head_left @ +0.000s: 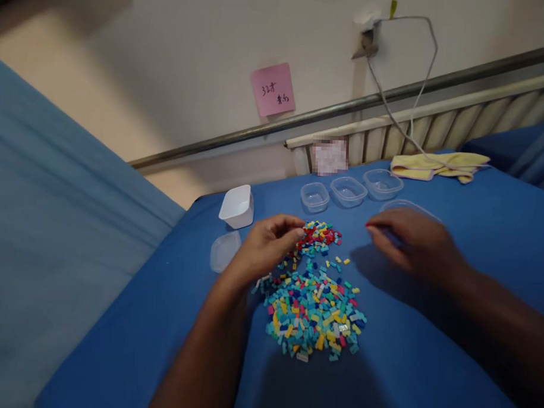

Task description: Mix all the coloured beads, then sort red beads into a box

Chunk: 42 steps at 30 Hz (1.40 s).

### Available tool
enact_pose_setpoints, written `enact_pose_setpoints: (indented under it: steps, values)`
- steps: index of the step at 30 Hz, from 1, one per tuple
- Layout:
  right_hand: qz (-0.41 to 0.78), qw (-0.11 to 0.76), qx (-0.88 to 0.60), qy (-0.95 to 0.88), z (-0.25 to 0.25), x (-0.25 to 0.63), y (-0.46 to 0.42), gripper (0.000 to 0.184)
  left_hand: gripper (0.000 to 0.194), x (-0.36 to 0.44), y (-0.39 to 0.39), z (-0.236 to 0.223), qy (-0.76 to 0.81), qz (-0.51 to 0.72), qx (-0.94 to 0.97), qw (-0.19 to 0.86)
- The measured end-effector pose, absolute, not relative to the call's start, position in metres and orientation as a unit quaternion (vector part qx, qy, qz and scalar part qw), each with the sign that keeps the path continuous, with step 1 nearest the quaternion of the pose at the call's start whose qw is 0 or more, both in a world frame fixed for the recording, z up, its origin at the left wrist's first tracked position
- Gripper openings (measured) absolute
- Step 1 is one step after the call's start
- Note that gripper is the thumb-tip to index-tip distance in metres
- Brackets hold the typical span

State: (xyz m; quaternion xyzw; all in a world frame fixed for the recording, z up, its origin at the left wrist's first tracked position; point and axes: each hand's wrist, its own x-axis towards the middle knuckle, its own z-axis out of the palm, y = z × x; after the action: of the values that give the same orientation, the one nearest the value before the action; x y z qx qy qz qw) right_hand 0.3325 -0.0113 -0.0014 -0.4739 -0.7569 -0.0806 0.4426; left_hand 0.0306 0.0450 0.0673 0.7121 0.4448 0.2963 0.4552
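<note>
My left hand (272,242) is at the left edge of a smaller pile of mostly red toy bricks (322,234). Its thumb and finger tips come close together, and whatever lies between them is hidden. Off to the right, my right hand (416,242) is raised over the blue cloth, pinching a small red toy brick (368,225) between thumb and finger. Closer to me spreads a larger heap of mixed toy bricks (313,315) in turquoise, yellow, blue, pink and white. A few loose bricks are scattered between the two piles.
Three clear plastic tubs (314,197) stand in a row at the back. A clear rim (410,204) shows partly behind my right hand. At left are a white box (237,207) and a translucent lid (224,251). A yellow cloth (438,166) and a cable lie back right.
</note>
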Motion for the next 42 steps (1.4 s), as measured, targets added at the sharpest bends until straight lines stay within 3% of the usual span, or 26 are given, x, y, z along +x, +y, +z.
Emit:
enact_pose_setpoints:
  steps: [3, 7, 10, 14, 18, 21, 25, 29, 42]
  values:
    - [-0.164, 0.387, -0.579, -0.699, 0.002, 0.379, -0.005, 0.024, 0.029, -0.005, 0.039, 0.085, 0.483, 0.248, 0.752, 0.373]
    - [-0.162, 0.312, -0.618, -0.704, -0.011, 0.42, 0.004, 0.037, 0.019, -0.039, 0.029, 0.083, 0.518, 0.077, 0.807, 0.271]
    - [-0.142, 0.319, -0.606, -0.715, -0.014, 0.411, 0.003, 0.041, 0.018, -0.054, 0.026, 0.074, 0.588, 0.032, 0.792, 0.163]
    - [-0.075, 0.359, -0.516, -0.774, -0.016, 0.36, -0.009, 0.026, 0.019, -0.075, 0.027, 0.066, 0.644, -0.032, 0.755, 0.118]
    - [0.043, 0.337, -0.441, -0.831, -0.037, 0.316, -0.017, 0.039, 0.044, -0.08, 0.029, 0.053, 0.636, 0.052, 0.763, 0.102]
    - [0.094, 0.312, -0.429, -0.842, -0.054, 0.306, -0.016, 0.047, 0.052, -0.067, 0.032, 0.035, 0.594, 0.149, 0.782, 0.115]
    - [0.109, 0.31, -0.444, -0.834, -0.064, 0.313, -0.011, 0.048, 0.058, -0.049, 0.035, 0.004, 0.533, 0.167, 0.82, 0.127]
    - [0.116, 0.323, -0.462, -0.818, -0.065, 0.314, -0.008, 0.048, 0.07, -0.036, 0.042, -0.019, 0.568, 0.17, 0.8, 0.089]
    - [0.129, 0.329, -0.467, -0.811, -0.064, 0.309, -0.004, 0.046, 0.061, 0.036, 0.065, -0.023, 0.569, 0.197, 0.798, 0.004]
